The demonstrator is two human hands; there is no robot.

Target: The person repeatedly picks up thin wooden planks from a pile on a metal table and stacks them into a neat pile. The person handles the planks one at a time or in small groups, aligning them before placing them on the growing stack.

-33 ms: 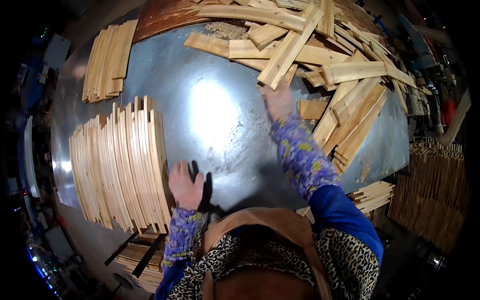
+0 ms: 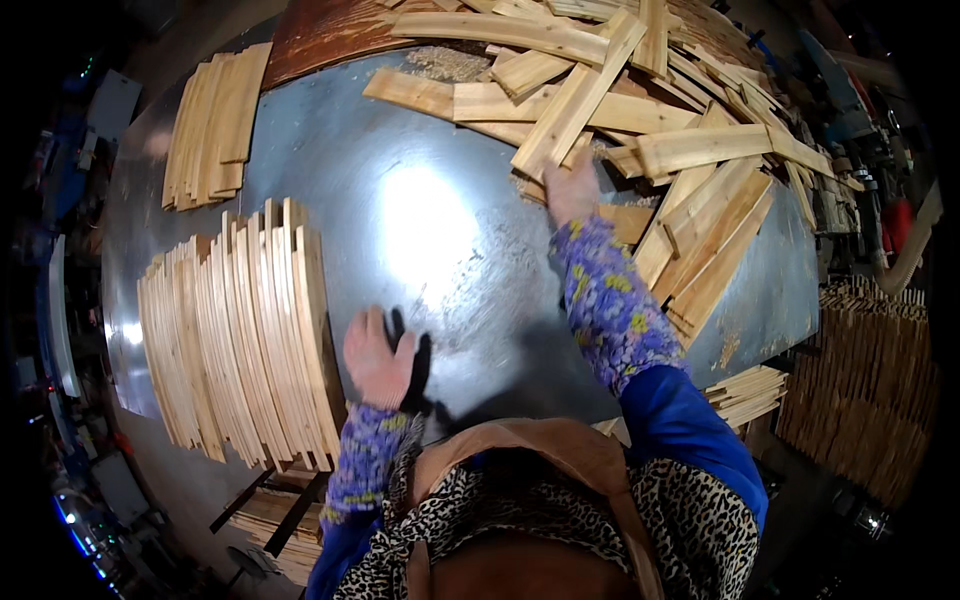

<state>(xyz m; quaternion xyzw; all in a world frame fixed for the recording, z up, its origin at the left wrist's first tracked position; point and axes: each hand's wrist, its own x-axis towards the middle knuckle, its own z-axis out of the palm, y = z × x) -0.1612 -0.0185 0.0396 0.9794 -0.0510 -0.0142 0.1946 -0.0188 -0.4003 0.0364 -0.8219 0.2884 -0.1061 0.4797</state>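
Observation:
My left hand (image 2: 378, 362) is over the metal tabletop (image 2: 460, 330), fingers stretched and thumb apart, with nothing in it. Just left of it stands a tight row of narrow wooden boards (image 2: 245, 335) set on edge. My right hand (image 2: 573, 193) reaches to the near end of a long wooden board (image 2: 580, 95) that lies slantwise on a loose heap. Its fingertips meet the board ends there and are partly hidden, so their grip does not show. A short wood piece (image 2: 628, 222) lies beside that wrist. Both forearms wear flowered sleeves.
A smaller stack of boards (image 2: 215, 125) lies at the far left of the table. Crossed boards (image 2: 705, 148) spread over the far right, with sawdust (image 2: 440, 63) behind. More stacked wood (image 2: 855, 370) stands beyond the table's right edge.
My right hand has shifted slightly right along the near edge of the heap. My left hand has risen slightly, fingers still spread. The boards stay in their arrangement.

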